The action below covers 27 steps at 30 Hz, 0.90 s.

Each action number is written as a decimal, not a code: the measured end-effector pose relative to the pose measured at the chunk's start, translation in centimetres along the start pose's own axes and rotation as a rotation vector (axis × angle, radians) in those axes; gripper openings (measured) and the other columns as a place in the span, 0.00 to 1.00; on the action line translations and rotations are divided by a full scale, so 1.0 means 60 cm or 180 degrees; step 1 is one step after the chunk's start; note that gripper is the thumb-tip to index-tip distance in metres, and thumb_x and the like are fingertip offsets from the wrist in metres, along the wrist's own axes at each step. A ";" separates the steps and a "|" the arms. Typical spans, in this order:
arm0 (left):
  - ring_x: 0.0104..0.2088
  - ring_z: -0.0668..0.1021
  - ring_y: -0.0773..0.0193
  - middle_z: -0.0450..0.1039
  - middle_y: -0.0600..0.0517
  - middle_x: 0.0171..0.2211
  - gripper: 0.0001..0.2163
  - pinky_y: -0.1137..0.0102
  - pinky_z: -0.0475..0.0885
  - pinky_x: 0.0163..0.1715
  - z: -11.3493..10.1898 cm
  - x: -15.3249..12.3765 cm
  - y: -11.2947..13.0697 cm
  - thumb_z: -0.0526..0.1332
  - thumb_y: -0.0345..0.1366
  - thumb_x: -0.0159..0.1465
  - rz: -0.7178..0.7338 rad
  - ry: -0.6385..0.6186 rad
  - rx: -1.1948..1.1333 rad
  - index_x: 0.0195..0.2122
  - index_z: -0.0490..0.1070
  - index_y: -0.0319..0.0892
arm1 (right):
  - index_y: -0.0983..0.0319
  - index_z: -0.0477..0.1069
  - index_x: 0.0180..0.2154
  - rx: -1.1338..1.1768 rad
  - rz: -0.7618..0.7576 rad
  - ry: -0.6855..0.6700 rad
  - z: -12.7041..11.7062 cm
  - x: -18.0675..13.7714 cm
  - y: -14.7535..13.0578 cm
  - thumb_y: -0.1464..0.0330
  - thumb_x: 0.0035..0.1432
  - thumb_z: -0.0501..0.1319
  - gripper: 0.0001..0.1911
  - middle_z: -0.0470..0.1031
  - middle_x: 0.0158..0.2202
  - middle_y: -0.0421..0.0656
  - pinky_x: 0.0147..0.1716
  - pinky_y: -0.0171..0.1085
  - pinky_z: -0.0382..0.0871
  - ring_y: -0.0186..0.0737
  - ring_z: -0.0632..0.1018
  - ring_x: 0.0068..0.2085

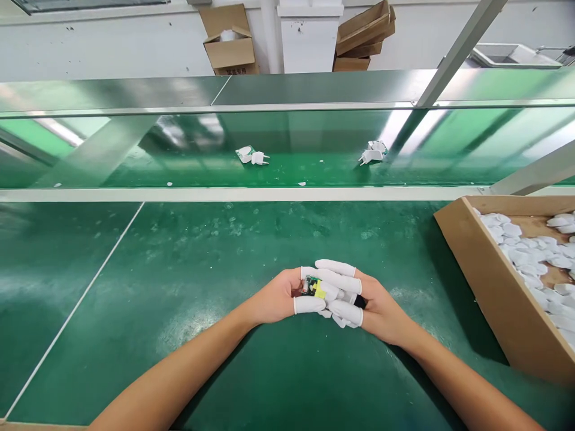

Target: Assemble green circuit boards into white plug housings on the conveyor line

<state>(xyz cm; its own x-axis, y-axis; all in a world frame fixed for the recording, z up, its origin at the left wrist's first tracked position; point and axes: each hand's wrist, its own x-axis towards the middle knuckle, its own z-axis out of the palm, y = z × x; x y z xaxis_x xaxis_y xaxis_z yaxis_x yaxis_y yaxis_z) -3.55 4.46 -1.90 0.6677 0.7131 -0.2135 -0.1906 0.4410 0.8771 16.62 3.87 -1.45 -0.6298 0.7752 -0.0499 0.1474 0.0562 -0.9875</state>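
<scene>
White finger cots cover several fingers of both my hands, which meet over the green table. My left hand [287,296] is closed on a small circuit board [311,286] with a yellow component on it. Beside the board, my right hand [366,302] is closed around a white plastic part [330,291], its fingertips almost touching those of the left. More white pieces show under the fingers, and a dark bit shows in the right palm. Whether board and plastic part are joined is hidden by the fingers.
To the right stands a cardboard box [476,281] of white plastic pieces. Beyond a pale rail [269,194], a green belt-like surface carries two white plug assemblies [259,158] [372,155] with circuit boards. Open cartons [230,52] lie at the back. A slanted metal post [462,51] rises at the right.
</scene>
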 end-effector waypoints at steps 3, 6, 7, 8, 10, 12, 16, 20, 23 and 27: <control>0.34 0.78 0.62 0.76 0.49 0.33 0.09 0.65 0.72 0.38 0.000 0.000 -0.005 0.63 0.32 0.57 0.0023 -0.0007 -0.0028 0.39 0.70 0.39 | 0.48 0.62 0.55 0.0082 0.0064 -0.0066 -0.001 0.000 0.000 0.65 0.61 0.55 0.21 0.53 0.62 0.43 0.25 0.34 0.76 0.27 0.74 0.25; 0.34 0.77 0.62 0.75 0.49 0.32 0.08 0.65 0.73 0.39 0.001 -0.001 -0.006 0.64 0.33 0.57 0.0058 -0.0020 -0.0012 0.38 0.70 0.39 | 0.47 0.61 0.56 0.0018 0.0007 -0.0122 0.001 -0.004 0.000 0.67 0.61 0.55 0.22 0.51 0.62 0.42 0.26 0.33 0.76 0.26 0.74 0.26; 0.34 0.77 0.62 0.75 0.49 0.32 0.08 0.65 0.73 0.38 0.001 -0.002 -0.006 0.64 0.33 0.56 0.0073 -0.0024 -0.0024 0.37 0.70 0.39 | 0.46 0.60 0.56 -0.0022 -0.0049 -0.0122 0.002 -0.005 0.001 0.69 0.61 0.54 0.23 0.51 0.63 0.41 0.26 0.33 0.76 0.26 0.74 0.26; 0.34 0.77 0.62 0.75 0.49 0.32 0.08 0.65 0.73 0.38 0.001 -0.002 -0.006 0.64 0.34 0.56 0.0083 -0.0030 -0.0042 0.37 0.70 0.39 | 0.45 0.59 0.57 -0.0064 -0.0108 -0.0119 0.002 -0.006 0.002 0.70 0.61 0.54 0.23 0.50 0.63 0.41 0.26 0.33 0.76 0.26 0.74 0.27; 0.33 0.78 0.62 0.75 0.49 0.32 0.09 0.65 0.73 0.37 0.001 -0.003 -0.007 0.64 0.34 0.56 0.0098 -0.0029 -0.0076 0.37 0.70 0.39 | 0.44 0.57 0.57 -0.0143 -0.0205 -0.0107 0.002 -0.008 0.004 0.71 0.62 0.53 0.24 0.49 0.63 0.40 0.25 0.32 0.76 0.26 0.74 0.27; 0.33 0.78 0.62 0.75 0.49 0.33 0.10 0.65 0.73 0.36 0.000 -0.002 -0.008 0.64 0.35 0.56 0.0079 0.0020 -0.0107 0.38 0.70 0.39 | 0.44 0.55 0.58 -0.0294 -0.0275 -0.0135 -0.002 -0.008 0.004 0.70 0.62 0.52 0.25 0.51 0.63 0.41 0.26 0.33 0.76 0.26 0.75 0.27; 0.32 0.78 0.63 0.74 0.50 0.32 0.10 0.66 0.74 0.34 0.002 0.002 -0.004 0.63 0.37 0.57 -0.0189 0.0076 -0.0011 0.39 0.70 0.39 | 0.52 0.61 0.56 -0.0895 -0.0330 0.0031 -0.006 -0.003 -0.002 0.67 0.59 0.56 0.22 0.59 0.59 0.44 0.40 0.39 0.75 0.38 0.77 0.42; 0.30 0.77 0.64 0.74 0.50 0.31 0.13 0.69 0.73 0.31 0.003 0.003 0.005 0.61 0.43 0.58 -0.0270 0.0031 0.0189 0.40 0.71 0.40 | 0.54 0.62 0.53 -0.0981 -0.0167 0.0362 0.003 0.000 -0.008 0.66 0.55 0.60 0.22 0.65 0.54 0.46 0.37 0.40 0.76 0.41 0.77 0.43; 0.30 0.78 0.63 0.75 0.48 0.32 0.16 0.68 0.74 0.31 0.001 0.003 0.007 0.58 0.46 0.60 -0.0349 -0.0073 0.0152 0.41 0.70 0.39 | 0.55 0.64 0.51 -0.0969 -0.0327 0.0335 0.003 0.001 -0.010 0.68 0.57 0.58 0.19 0.66 0.54 0.45 0.42 0.40 0.73 0.40 0.75 0.45; 0.31 0.79 0.62 0.76 0.46 0.33 0.15 0.68 0.75 0.30 0.000 0.001 0.006 0.58 0.45 0.60 -0.0464 -0.0220 0.0162 0.42 0.69 0.39 | 0.55 0.66 0.48 -0.1042 -0.0538 0.0200 -0.004 0.004 -0.011 0.71 0.56 0.60 0.17 0.67 0.53 0.44 0.48 0.40 0.68 0.40 0.72 0.50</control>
<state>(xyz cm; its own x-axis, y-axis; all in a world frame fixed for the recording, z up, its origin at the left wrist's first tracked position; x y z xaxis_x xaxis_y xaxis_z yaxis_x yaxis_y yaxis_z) -3.58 4.67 -1.64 0.7340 0.6036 -0.3114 -0.0526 0.5075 0.8600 16.57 4.18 -0.77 -0.6196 0.7743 0.1290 0.2880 0.3771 -0.8803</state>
